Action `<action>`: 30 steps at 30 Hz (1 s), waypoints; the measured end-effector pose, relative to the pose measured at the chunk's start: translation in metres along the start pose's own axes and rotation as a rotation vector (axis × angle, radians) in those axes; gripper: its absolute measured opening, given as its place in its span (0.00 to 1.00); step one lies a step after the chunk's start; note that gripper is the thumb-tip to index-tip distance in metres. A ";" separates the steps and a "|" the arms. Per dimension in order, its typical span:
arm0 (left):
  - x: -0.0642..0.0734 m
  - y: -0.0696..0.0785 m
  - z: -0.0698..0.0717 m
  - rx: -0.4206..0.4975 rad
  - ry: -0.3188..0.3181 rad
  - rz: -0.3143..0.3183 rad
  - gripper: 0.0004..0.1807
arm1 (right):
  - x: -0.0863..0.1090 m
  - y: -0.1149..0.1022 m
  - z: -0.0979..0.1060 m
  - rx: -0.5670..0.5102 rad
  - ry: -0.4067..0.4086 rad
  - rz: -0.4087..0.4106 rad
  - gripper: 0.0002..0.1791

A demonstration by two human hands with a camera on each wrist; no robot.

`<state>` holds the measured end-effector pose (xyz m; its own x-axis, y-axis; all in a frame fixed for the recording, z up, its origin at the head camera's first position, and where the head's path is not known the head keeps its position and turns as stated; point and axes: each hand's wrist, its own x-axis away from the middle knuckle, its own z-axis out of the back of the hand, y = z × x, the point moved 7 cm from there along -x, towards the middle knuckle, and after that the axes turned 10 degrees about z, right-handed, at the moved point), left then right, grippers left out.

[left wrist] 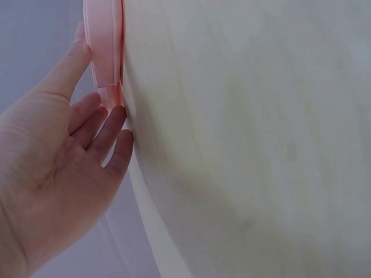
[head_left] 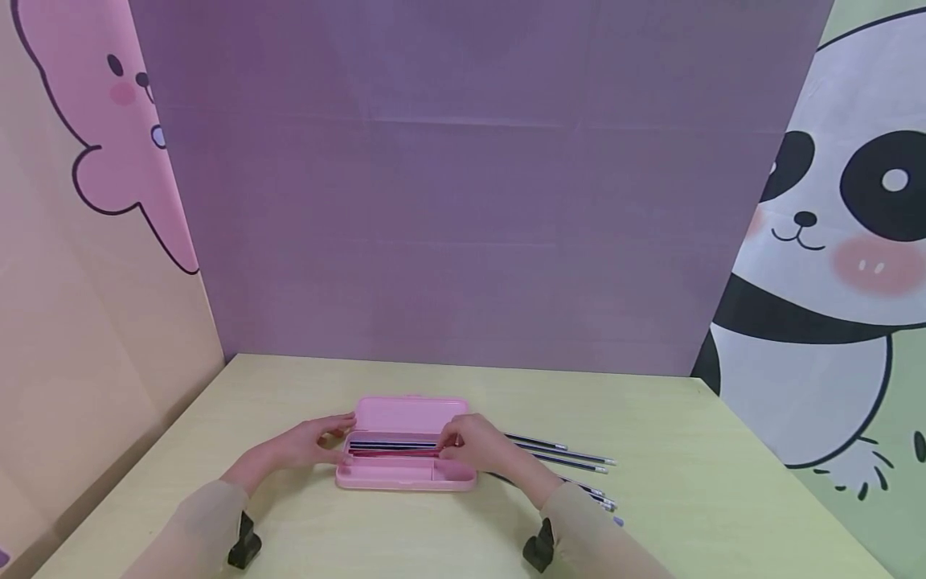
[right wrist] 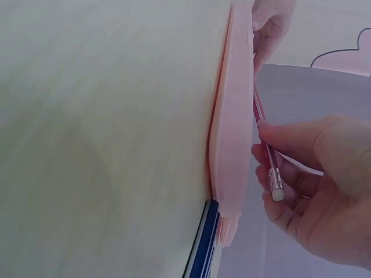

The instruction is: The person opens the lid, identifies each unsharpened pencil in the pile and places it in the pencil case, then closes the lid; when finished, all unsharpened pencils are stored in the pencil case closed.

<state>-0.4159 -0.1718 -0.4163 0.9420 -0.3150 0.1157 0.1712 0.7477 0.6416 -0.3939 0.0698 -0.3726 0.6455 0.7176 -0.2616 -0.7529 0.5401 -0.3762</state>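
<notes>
A pink pencil case (head_left: 383, 485) lies with its lid (head_left: 411, 414) raised at the back. My left hand (head_left: 307, 445) holds its left end, thumb at the front part and fingers toward the lid; the left wrist view shows this hand (left wrist: 64, 156) curved around the case's end (left wrist: 105, 46). Dark pencils (head_left: 391, 445) lie inside the case. Over its right half, my right hand (head_left: 476, 442) pinches a red pencil (head_left: 391, 453). In the right wrist view, the thumb and fingers of this hand (right wrist: 324, 179) grip the red pencil (right wrist: 269, 153) near its white eraser.
Several dark pencils (head_left: 579, 460) lie on the table (head_left: 673, 490) right of the case, partly under the right forearm. A purple panel (head_left: 463, 201) stands at the table's back edge. Another dark pencil (right wrist: 203, 240) lies close to the case in the right wrist view.
</notes>
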 end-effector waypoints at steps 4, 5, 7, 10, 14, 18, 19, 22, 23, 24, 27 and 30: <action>0.000 0.000 0.000 0.004 -0.003 -0.001 0.45 | -0.003 -0.001 -0.002 0.000 -0.007 0.000 0.02; 0.001 0.000 0.000 0.003 -0.004 -0.002 0.45 | -0.004 -0.001 -0.002 -0.001 -0.009 -0.002 0.03; 0.001 0.001 0.001 0.004 -0.006 -0.008 0.45 | -0.006 -0.001 -0.003 -0.003 -0.008 0.000 0.02; 0.002 0.003 0.001 0.004 -0.007 -0.013 0.45 | -0.008 0.001 -0.006 0.006 -0.012 -0.002 0.02; 0.002 0.003 0.001 0.003 -0.007 -0.010 0.45 | -0.010 0.005 -0.008 0.008 -0.015 -0.017 0.03; 0.002 0.002 0.001 0.001 -0.002 -0.001 0.45 | -0.010 0.006 -0.008 0.001 -0.013 -0.028 0.03; 0.002 0.001 0.001 0.000 -0.001 0.001 0.45 | -0.009 0.007 -0.009 0.000 -0.014 -0.029 0.03; 0.002 0.001 0.001 -0.001 0.001 0.005 0.45 | -0.008 0.008 -0.008 0.002 -0.010 -0.032 0.03; 0.002 0.001 0.001 0.000 0.001 0.007 0.45 | -0.008 0.008 -0.009 0.005 -0.009 -0.033 0.04; 0.002 0.001 0.001 -0.001 0.001 0.008 0.45 | -0.008 0.009 -0.009 0.005 -0.008 -0.036 0.04; 0.002 0.001 0.001 -0.004 0.003 0.010 0.45 | -0.007 0.011 -0.008 0.003 -0.003 -0.045 0.04; 0.002 0.002 0.000 -0.005 0.004 0.014 0.45 | -0.006 0.012 -0.008 -0.011 -0.003 -0.057 0.04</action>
<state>-0.4134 -0.1717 -0.4147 0.9456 -0.3019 0.1215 0.1594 0.7552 0.6359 -0.4063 0.0683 -0.3827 0.6866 0.6873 -0.2369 -0.7137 0.5751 -0.3998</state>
